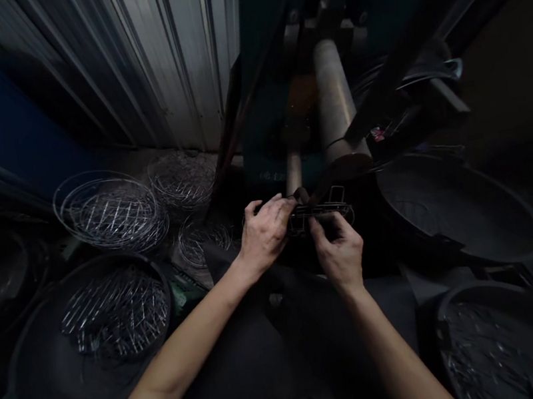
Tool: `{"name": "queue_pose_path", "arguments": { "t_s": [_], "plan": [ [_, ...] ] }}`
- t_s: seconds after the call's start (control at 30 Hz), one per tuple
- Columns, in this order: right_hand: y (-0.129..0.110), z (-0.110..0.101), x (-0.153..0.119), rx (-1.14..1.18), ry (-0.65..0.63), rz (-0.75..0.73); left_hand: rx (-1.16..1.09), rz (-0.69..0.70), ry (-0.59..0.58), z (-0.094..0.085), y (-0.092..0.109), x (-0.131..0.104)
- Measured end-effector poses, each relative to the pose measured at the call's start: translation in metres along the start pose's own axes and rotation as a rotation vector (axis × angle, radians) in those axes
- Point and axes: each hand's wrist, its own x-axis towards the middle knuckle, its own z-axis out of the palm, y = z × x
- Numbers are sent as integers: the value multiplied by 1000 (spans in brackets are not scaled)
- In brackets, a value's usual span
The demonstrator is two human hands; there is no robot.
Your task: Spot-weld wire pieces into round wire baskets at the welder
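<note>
Two bare forearms (204, 317) are reaching in from the bottom edge, one per side. One wire frame (335, 205) is sitting between two hands, just below the lower end of one thin rod (294, 171). Left hand (264, 233) is lying at the frame's left end, fingers forward; can't tell if its grip is closing on wire, thumb not clear. Right hand (344, 251) is pinching the near edge, grip clamped on the wire frame. One thick bar (333, 91) is projecting from one dark green machine (265, 31), above and right of the frame.

Left side: three wire piles (117, 213) are resting on the floor (131, 159), one large, two smaller. One left basin (42, 377) is holding a heap of wire pieces (117, 311). Right side: two basins (470, 207), the lower one holding loose wire bits (488, 353). One corrugated wall (183, 57) is standing behind the piles. Exact wire counts: too dark and tangled.
</note>
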Motion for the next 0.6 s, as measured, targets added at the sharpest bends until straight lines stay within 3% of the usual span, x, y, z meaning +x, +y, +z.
{"name": "queue_pose_path", "arguments": {
  "t_s": [0.23,0.33,0.4,0.47,0.53,0.6],
  "plan": [
    [-6,2,-1,-45,-7,14,80,-25,20,6,0,2],
    [-12,-21,-11,-19,-19,64,52,-15,0,-1,1,0],
    [-10,-54,-28,-91,41,134,21,-21,-47,-12,5,-3],
    [6,-101,-53,-279,169,238,-13,-7,-120,-25,15,-9],
    [36,-154,-81,-513,215,456,-35,26,-207,-33,32,-15],
    [78,-203,-108,-827,127,719,-48,87,-303,-32,55,-21]
  ]
}}
